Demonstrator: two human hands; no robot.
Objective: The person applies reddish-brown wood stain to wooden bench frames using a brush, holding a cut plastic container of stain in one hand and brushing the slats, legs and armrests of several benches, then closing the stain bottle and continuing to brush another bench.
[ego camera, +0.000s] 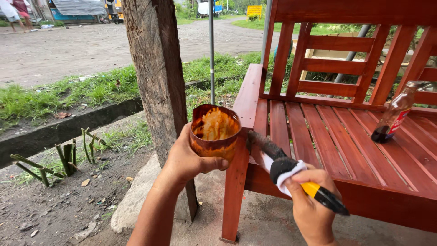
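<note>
- Paintbrush [273,152], gripped in right hand [309,207], touches red bench [346,136]; it could smear.
- Left hand [186,159] clutches stain cup [215,132]; tilting could spill it.

One view only, from my head, angled down and forward. Close on my left hand [189,159] and right hand [309,207] at the red wooden bench [346,136]. Farther off: tree trunk [157,68], grass verge, dirt road [68,45].
</note>
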